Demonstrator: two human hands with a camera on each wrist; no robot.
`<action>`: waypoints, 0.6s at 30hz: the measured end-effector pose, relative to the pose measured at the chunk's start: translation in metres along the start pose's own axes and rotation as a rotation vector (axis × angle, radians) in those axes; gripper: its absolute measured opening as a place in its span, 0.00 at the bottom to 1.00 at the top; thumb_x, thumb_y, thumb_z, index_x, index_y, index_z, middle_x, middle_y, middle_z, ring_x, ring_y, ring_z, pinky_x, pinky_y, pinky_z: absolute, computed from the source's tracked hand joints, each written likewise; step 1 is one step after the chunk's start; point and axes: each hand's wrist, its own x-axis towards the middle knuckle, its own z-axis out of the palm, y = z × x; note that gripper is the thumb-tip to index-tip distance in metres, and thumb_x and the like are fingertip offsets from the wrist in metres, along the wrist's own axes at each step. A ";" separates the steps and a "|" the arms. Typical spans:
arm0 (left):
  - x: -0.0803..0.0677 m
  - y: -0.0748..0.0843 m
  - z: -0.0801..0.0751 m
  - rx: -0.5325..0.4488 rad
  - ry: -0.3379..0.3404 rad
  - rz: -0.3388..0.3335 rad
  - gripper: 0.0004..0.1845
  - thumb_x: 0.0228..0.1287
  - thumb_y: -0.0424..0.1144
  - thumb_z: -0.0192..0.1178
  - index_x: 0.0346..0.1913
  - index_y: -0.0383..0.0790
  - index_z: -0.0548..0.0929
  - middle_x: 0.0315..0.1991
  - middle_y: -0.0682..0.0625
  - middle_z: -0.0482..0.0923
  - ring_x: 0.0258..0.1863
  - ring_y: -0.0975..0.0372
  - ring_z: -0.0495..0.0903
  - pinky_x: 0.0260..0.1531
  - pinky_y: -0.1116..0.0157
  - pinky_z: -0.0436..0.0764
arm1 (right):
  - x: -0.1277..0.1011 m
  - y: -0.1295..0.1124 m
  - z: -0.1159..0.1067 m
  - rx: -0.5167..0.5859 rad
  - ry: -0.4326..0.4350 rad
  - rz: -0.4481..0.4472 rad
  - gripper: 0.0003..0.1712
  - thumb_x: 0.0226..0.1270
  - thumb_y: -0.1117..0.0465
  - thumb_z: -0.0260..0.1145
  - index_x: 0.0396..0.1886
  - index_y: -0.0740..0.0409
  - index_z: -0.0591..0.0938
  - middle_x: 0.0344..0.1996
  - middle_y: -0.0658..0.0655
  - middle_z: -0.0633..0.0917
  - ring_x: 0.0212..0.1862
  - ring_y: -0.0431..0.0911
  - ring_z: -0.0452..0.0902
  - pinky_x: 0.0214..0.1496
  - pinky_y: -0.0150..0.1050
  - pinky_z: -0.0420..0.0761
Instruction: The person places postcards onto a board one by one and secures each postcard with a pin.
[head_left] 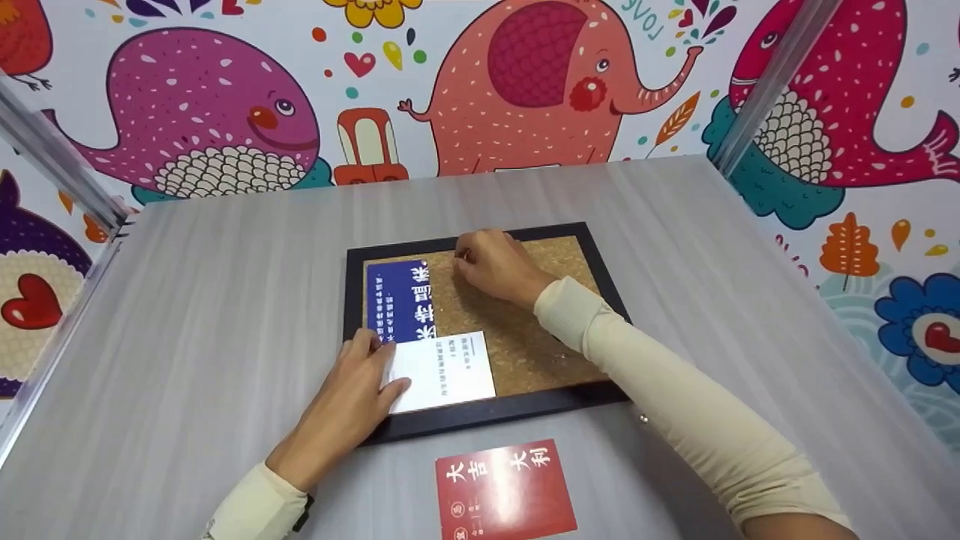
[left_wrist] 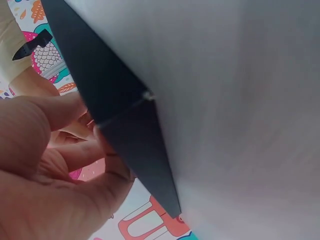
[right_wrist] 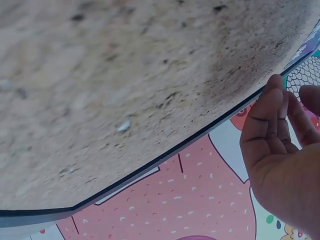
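table: one grey woodgrain top, cartoon animal wallpaper behind it at 12 o'clock
cork board: one, black frame, lying flat mid-table; from the right wrist cam it's just speckled cork filling the shot
cards: three total. One blue card with white lettering sits on the cork at the board's 10 o'clock, one white card overlaps it at the board's 7 o'clock, and one red card lies off the board on the table at 6 o'clock
right hand: arm comes in from 4 o'clock in a cream sleeve, fingers bunched with tips down on the cork near the board's top edge, right by the blue card's corner. Might be pinching something tiny, honestly can't tell
left hand: reaches in from 7 o'clock, fingers straight and flat, pressing the white card's left edge, thumb on the card
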 end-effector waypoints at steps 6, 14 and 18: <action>0.000 0.000 0.002 0.000 -0.017 -0.017 0.24 0.69 0.32 0.76 0.62 0.20 0.85 0.54 0.35 0.74 0.50 0.46 0.75 0.52 0.49 0.82 | -0.012 0.005 -0.009 0.024 0.014 -0.008 0.11 0.80 0.64 0.68 0.53 0.62 0.93 0.45 0.56 0.92 0.43 0.46 0.85 0.49 0.42 0.88; 0.000 0.000 0.001 0.002 -0.014 -0.015 0.25 0.69 0.32 0.77 0.62 0.19 0.84 0.55 0.34 0.74 0.51 0.45 0.75 0.53 0.48 0.82 | -0.033 0.019 -0.017 0.025 0.036 -0.015 0.10 0.80 0.65 0.69 0.53 0.62 0.92 0.43 0.56 0.91 0.44 0.47 0.85 0.48 0.42 0.88; 0.001 0.001 0.001 0.010 -0.019 -0.017 0.25 0.69 0.33 0.77 0.62 0.19 0.84 0.55 0.33 0.74 0.51 0.45 0.75 0.53 0.48 0.82 | -0.041 0.025 -0.018 0.013 0.026 -0.018 0.10 0.80 0.65 0.69 0.52 0.61 0.92 0.43 0.56 0.90 0.44 0.47 0.84 0.48 0.42 0.88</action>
